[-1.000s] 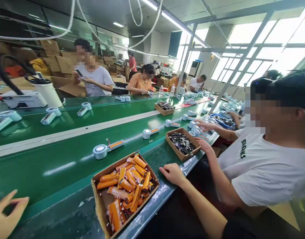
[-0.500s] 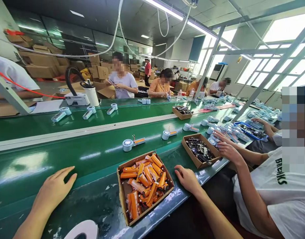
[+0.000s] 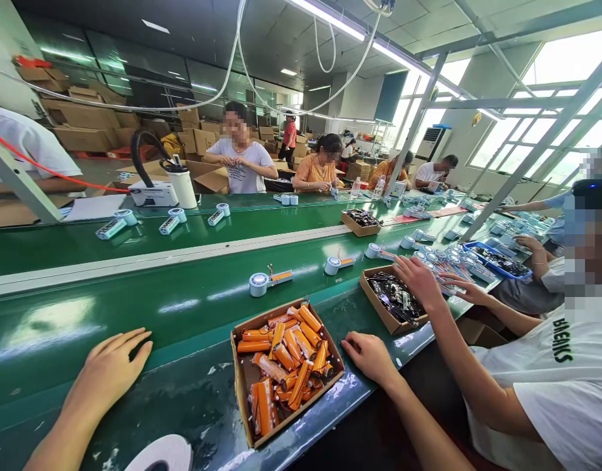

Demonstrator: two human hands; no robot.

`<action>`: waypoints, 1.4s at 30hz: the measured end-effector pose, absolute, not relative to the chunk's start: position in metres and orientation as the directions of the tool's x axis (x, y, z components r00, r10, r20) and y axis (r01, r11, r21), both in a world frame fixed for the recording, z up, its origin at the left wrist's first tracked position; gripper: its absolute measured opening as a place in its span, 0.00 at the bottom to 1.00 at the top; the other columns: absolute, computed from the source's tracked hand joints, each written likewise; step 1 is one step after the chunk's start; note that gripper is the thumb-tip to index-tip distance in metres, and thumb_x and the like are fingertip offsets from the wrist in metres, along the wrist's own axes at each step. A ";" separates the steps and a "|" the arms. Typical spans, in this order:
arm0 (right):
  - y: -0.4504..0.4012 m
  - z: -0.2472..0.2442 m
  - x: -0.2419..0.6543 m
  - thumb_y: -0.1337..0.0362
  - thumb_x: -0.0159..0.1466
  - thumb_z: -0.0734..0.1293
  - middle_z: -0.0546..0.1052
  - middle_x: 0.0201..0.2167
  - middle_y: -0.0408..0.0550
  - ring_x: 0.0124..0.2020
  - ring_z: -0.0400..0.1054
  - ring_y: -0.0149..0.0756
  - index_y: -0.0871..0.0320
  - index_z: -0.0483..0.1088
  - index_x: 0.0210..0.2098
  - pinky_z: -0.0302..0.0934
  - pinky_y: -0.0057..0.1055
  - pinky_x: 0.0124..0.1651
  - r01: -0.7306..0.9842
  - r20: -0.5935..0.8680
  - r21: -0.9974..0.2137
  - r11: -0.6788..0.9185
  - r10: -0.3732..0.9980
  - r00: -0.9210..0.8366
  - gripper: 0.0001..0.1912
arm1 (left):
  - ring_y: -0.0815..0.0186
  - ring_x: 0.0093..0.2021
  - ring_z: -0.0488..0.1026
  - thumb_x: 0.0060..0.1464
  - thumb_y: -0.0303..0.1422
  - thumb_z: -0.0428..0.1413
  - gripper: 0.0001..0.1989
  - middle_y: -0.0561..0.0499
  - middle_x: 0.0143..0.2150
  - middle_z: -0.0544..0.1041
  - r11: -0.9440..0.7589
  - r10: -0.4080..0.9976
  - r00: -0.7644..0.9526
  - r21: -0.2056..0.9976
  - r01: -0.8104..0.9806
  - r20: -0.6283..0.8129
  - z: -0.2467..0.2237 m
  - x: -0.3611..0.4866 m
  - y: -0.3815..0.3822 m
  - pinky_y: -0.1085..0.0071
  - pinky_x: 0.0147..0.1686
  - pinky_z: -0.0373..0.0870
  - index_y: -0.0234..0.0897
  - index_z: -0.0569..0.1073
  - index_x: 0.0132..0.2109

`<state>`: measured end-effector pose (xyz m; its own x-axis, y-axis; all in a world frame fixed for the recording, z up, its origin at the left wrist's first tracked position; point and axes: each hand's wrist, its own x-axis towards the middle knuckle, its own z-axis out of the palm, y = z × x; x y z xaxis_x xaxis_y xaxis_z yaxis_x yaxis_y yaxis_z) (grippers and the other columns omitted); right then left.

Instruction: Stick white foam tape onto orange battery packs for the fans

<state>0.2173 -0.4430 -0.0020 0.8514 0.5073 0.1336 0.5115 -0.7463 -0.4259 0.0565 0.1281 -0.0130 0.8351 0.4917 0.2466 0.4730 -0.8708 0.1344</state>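
Note:
My left hand (image 3: 112, 363) lies on the green surface at the left, fingers stretched out, holding nothing. My right hand (image 3: 370, 356) rests on the bench edge, fingers loosely curled with a gap at the thumb and no object visible in them. Between my hands, nearer the right one, stands a cardboard tray (image 3: 242, 392) full of orange wrapped battery packs (image 3: 286, 353). Beyond it, a round blue-white device (image 3: 259, 284) with an orange strip in its handle lies on the green belt (image 3: 183, 281); another such device (image 3: 333, 264) is farther right.
A white ring (image 3: 166, 453) lies at the bottom edge. Right of my right hand is a box of black parts (image 3: 396, 297), a co-worker's hand (image 3: 419, 278) above its far side. More devices (image 3: 458, 261) are piled beyond. Several people sit across the belt.
The near devices on the belt have shifted slightly right, and those on the far belt slightly left. The neighbouring co-worker's hand has moved over the black-parts box. My hands have barely moved.

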 end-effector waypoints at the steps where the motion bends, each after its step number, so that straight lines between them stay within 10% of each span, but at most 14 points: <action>1: -0.443 -0.002 0.217 0.54 0.75 0.61 0.81 0.30 0.45 0.33 0.76 0.39 0.52 0.77 0.38 0.55 0.30 0.37 0.512 0.134 -0.423 -0.748 0.507 0.851 0.16 | 0.51 0.66 0.73 0.54 0.47 0.43 0.28 0.48 0.60 0.81 -0.872 0.489 0.836 0.147 0.466 0.248 -0.013 0.057 0.128 0.55 0.71 0.61 0.48 0.83 0.49; 26: -0.442 0.002 0.216 0.54 0.75 0.61 0.81 0.29 0.44 0.32 0.74 0.38 0.51 0.76 0.38 0.51 0.31 0.35 0.499 0.135 -0.403 -0.767 0.490 0.861 0.15 | 0.52 0.64 0.75 0.49 0.51 0.43 0.26 0.59 0.58 0.82 -0.807 0.561 0.812 0.330 0.490 0.165 0.012 0.056 0.109 0.56 0.69 0.66 0.56 0.83 0.42; 42: -0.443 0.001 0.215 0.55 0.75 0.61 0.80 0.29 0.44 0.31 0.74 0.37 0.52 0.76 0.38 0.49 0.32 0.35 0.508 0.143 -0.403 -0.761 0.496 0.857 0.15 | 0.50 0.71 0.67 0.63 0.44 0.39 0.36 0.42 0.70 0.71 -0.855 0.454 0.890 0.301 0.422 0.041 -0.005 0.056 0.122 0.51 0.73 0.61 0.28 0.77 0.63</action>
